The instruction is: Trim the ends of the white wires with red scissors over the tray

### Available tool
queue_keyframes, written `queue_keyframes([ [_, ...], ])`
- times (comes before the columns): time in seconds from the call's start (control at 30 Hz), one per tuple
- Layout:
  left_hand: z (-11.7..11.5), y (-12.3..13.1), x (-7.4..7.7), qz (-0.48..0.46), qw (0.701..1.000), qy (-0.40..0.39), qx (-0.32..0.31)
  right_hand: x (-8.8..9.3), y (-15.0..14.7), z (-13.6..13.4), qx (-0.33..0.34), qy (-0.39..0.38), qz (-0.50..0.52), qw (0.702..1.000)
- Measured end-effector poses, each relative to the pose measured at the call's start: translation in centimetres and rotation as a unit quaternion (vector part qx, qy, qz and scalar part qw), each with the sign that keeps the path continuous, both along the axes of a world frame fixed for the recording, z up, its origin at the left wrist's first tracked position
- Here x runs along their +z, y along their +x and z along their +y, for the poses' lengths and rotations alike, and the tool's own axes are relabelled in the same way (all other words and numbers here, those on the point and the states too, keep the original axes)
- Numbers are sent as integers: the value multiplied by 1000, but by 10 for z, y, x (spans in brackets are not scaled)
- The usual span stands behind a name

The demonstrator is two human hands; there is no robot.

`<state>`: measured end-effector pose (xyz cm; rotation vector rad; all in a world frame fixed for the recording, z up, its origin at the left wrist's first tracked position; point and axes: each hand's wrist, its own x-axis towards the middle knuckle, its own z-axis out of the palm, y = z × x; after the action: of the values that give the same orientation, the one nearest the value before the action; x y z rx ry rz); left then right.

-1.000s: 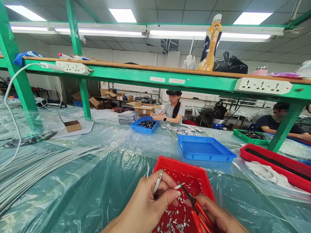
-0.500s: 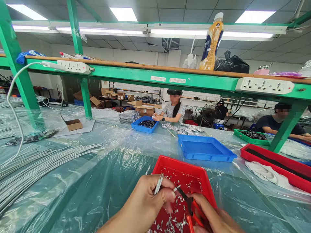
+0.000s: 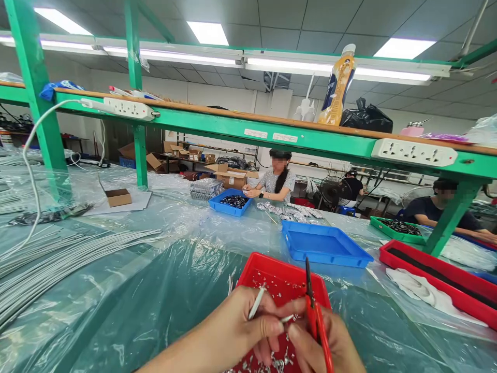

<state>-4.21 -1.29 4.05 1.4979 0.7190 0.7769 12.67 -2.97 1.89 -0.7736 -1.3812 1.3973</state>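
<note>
My left hand (image 3: 244, 324) is closed on a thin white cable (image 3: 256, 303). One length stands up between its fingers, and a short end sticks out at the thumb tip. Red-handled scissors (image 3: 319, 324) rest in my right hand (image 3: 337, 339), blades pointing up. The thumb and a finger of that hand are close to the cable end; whether they touch it I cannot tell. Both hands are over a red tray (image 3: 285, 262) scattered with small silvery scraps (image 3: 285, 360).
A blue tray (image 3: 330, 260) stands beyond the red one. Long white cables (image 3: 77, 264) lie on the left. To the right are a white cloth (image 3: 419, 290) and a long red tray (image 3: 438, 274). A person (image 3: 277, 181) sits across the table by a blue tray of dark parts (image 3: 233, 201).
The scissors have come away from the cable end and swung upright in my right hand. Its fingers have moved in beside the cable end.
</note>
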Motion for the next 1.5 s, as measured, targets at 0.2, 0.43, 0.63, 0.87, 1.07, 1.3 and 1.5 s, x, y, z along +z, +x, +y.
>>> queue_keyframes([
  [0.2,-6,9,-2,74,995,55,37,-15,-6,12,76,-72,129,986],
  [0.43,-6,8,4,184,951,209,137,-17,-11,13,134,-108,149,974],
  [0.63,-5,7,-2,189,930,267,167,-13,-8,11,106,-116,130,979],
  [0.87,-8,5,4,176,958,204,98,-6,-1,7,-19,-40,22,999],
  [1.07,-17,6,4,80,995,37,44,-4,6,-4,-52,-83,59,993],
  [1.3,-17,5,0,51,965,226,121,-6,-7,-4,113,-192,241,945],
  [1.5,-17,7,2,16,974,200,106,0,-9,-7,113,-208,242,941],
])
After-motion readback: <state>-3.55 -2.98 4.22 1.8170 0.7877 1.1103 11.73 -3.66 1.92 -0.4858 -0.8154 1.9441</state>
